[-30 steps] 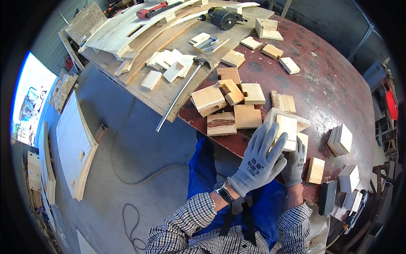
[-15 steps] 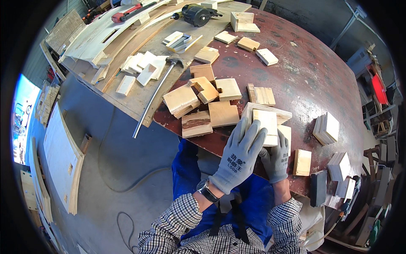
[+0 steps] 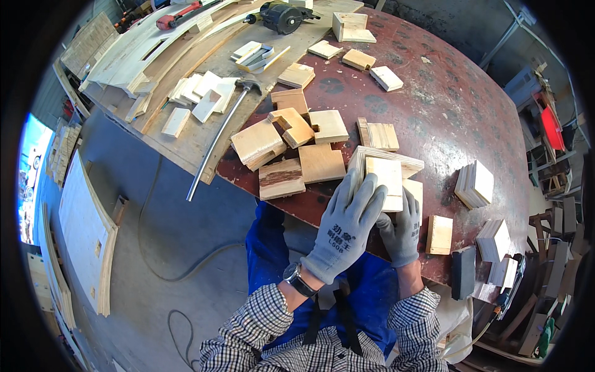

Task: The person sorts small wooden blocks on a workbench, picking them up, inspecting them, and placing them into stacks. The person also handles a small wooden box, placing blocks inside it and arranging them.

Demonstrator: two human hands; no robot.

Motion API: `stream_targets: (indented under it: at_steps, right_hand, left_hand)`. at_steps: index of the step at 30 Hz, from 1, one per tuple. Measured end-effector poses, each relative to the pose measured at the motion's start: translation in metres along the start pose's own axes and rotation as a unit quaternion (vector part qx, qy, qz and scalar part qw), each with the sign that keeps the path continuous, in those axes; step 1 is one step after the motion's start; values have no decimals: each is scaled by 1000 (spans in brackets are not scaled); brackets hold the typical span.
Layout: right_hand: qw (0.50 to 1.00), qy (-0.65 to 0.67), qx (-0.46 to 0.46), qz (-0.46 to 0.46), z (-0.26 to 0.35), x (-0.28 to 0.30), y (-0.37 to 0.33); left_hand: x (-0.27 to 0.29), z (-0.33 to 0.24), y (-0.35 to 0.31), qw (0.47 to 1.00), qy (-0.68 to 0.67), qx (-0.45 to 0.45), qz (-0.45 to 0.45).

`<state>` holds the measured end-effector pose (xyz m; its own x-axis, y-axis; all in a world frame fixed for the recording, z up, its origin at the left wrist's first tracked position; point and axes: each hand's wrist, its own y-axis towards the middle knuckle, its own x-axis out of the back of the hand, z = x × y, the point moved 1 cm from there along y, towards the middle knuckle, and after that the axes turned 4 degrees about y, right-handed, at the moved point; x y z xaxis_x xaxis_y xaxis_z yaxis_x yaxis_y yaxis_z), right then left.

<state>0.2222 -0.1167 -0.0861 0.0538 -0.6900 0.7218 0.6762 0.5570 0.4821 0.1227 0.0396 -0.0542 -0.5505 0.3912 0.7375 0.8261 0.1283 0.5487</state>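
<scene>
Both my hands wear grey gloves and meet at a small pale wooden block (image 3: 385, 181) near the front edge of the dark red table. My left hand (image 3: 348, 224) has its fingers laid along the block's left side, gripping it. From the right, my right hand (image 3: 401, 232) closes around the block's lower right, its thumb under the near edge and its fingertips partly hidden. Right behind the block stands an upright plywood piece (image 3: 396, 160), touching or nearly touching it. Another pale piece (image 3: 414, 193) shows just beyond my right fingers.
Several notched wooden blocks (image 3: 322, 162) lie left of my hands. A hammer (image 3: 222, 139) overhangs the plywood sheet's edge. To the right are stacked plywood pieces (image 3: 475, 185), a small block (image 3: 439, 235) and a dark grey block (image 3: 463, 273). A black power tool (image 3: 284, 17) sits at the back.
The whole scene has shifted slightly left in the picture. Both hands keep the same hold on the block, with hardly any movement.
</scene>
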Motion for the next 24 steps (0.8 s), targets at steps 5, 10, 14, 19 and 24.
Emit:
stream_targets:
  at_steps: [5,10,14,19,24]
  right_hand:
    - [1000,5,5,7,-5,0,-1]
    - [1000,10,10,17,-1,3,1]
    - [1000,19,7,10,0,4,2]
    - [999,44,-1,-24,5,6,2]
    - [998,38,10,-39,4,10,-3]
  left_hand:
    - [-2,0,-1,1000,-4,-2,-2]
    - [-3,-1,-2,1000,-5,3,4]
    - [-2,0,-2,1000,-14,-1,-1]
    - [2,1,-2,1000,8,-6,12]
    - [-3,11,-3,997,69,-35,-18]
